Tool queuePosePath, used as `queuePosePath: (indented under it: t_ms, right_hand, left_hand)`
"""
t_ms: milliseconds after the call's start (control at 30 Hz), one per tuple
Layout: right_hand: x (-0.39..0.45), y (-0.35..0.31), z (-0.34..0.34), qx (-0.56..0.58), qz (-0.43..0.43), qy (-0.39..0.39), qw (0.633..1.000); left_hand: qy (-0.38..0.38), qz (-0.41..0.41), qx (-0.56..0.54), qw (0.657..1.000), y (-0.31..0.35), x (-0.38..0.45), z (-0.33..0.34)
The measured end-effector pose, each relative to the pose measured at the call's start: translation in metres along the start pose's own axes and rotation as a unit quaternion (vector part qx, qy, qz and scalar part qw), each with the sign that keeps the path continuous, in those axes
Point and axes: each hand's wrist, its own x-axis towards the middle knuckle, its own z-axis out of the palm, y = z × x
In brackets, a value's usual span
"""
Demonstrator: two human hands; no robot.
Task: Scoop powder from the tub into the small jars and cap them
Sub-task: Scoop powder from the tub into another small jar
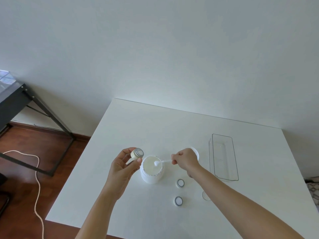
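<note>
An open white tub (151,175) of pale powder stands on the white table (138,128). My left hand (123,165) holds a small jar (136,154) tilted beside the tub's left rim; the jar looks part filled with powder. My right hand (185,160) pinches a white scoop (159,162) by its handle, its heaped bowl over the tub's mouth. Two small jars with silver rims (180,183) (178,201) stand in front of the tub. A clear cap (206,195) lies near my right forearm.
The tub's white lid (196,152) lies partly hidden behind my right hand. A clear rectangular tray (223,157) sits at the right. Left of the table are a dark glass-topped desk (15,99) and a pale cord (37,178) on the wooden floor.
</note>
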Motion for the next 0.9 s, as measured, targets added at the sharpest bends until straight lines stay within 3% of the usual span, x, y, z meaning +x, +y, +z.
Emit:
queuePosePath:
  t_ms: [367,633,900]
  right_hand:
    - [-0.002,0.007,-0.009,0.128,0.064,-0.023,0.989]
    - [-0.04,-0.021,-0.037,0.326,-0.02,-0.073,0.942]
    - [-0.069,-0.036,-0.033,0.273,-0.165,-0.012,0.948]
  left_hand:
    - [-0.012,-0.011,0.003,1.0,0.001,0.002,0.0]
    - [-0.027,-0.036,-0.023,0.999,0.001,0.002,0.009]
    - [-0.067,-0.042,-0.007,0.997,0.003,0.003,0.026]
